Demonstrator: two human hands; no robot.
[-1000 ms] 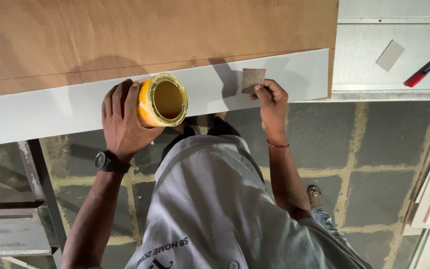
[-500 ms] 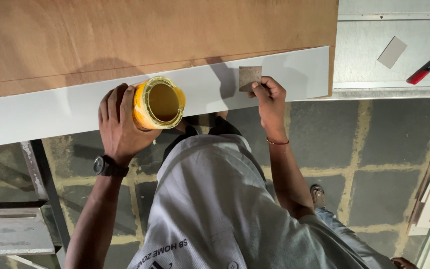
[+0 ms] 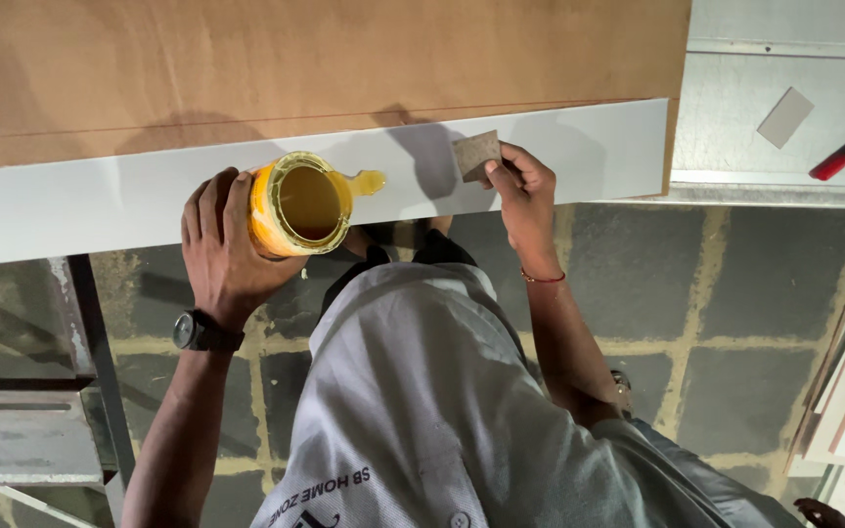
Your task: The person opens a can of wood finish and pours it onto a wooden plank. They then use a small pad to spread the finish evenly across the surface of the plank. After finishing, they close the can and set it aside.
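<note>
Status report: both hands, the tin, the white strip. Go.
Left hand in a grip on the tilted yellow tin, glue blob on the white strip. Right hand pinches a small brown square. Nothing in the way.

— What's the yellow tin [image 3: 302, 203] like?

— Round and open-topped, its rim and sides smeared with amber glue. It's tipped over the near edge of the white strip [image 3: 149, 196], and a small yellow puddle [image 3: 368, 182] lies on the strip right by the rim.

— And the little card [image 3: 477, 154]?

— A small brownish square scrap, held tilted, low over the same strip, well to the right of the puddle.
</note>
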